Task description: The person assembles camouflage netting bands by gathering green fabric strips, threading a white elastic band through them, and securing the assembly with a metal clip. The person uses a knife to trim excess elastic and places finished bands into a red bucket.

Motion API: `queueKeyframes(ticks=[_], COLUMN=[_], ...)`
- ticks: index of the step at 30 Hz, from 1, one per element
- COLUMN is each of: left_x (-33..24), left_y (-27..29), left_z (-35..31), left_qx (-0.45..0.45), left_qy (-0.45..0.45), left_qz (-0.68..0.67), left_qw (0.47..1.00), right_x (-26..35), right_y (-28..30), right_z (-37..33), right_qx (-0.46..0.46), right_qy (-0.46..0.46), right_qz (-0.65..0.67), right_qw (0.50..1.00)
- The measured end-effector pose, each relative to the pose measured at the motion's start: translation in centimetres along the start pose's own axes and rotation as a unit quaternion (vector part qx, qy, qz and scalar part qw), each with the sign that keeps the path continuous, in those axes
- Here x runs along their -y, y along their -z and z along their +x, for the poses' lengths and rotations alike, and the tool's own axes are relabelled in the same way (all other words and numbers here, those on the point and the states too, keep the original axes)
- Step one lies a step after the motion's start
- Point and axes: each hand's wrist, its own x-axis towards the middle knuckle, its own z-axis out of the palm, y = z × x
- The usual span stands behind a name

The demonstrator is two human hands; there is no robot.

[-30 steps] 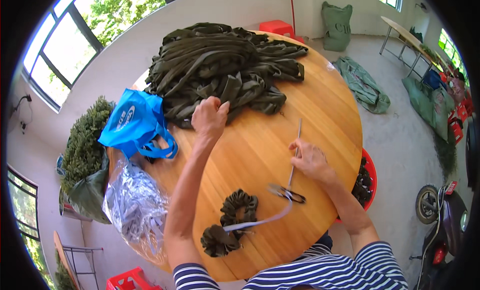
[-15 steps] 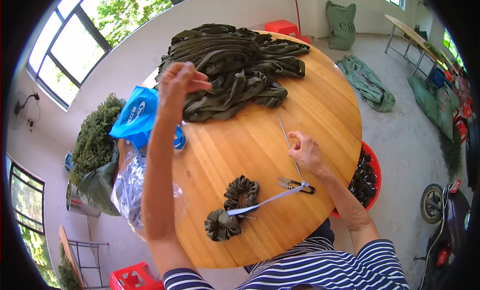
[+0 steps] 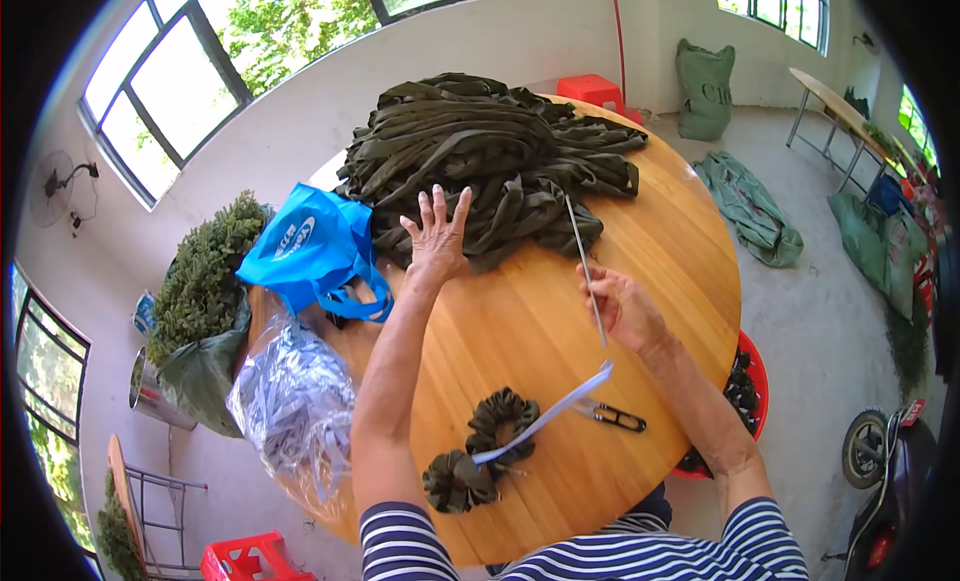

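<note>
From the head view, we spread our left hand [image 3: 437, 236] open over the pile of olive strips [image 3: 490, 156], while our right hand [image 3: 622, 306] pinches a thin rod [image 3: 586, 271]. Reaching across, we may snag neighbouring strips, or the rod may slip.

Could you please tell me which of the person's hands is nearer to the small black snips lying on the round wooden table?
Right. The right hand is just above the small black snips; the left hand reaches the dark green strap pile, farther off.
</note>
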Motion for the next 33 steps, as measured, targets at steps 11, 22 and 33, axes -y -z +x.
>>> queueKeyframes(ticks=[11,22,33], left_x=[1.9,-1.4,1.0], left_y=[-6.0,3.5,-3.3], left_z=[5.4,8.8,17.2], left_qx=[-0.043,0.082,-0.011], left_qy=[-0.019,-0.080,0.067], left_qz=[-0.192,-0.189,-0.082], left_qw=[0.980,0.975,0.994], right_x=[-2.7,-2.8,-3.1], right_y=[-0.1,0.2,0.4], right_z=[0.4,1.1,1.0], right_qx=[-0.109,-0.189,-0.155], right_qy=[0.036,0.059,0.059], right_qz=[-0.144,-0.123,-0.168], right_qw=[0.983,0.973,0.972])
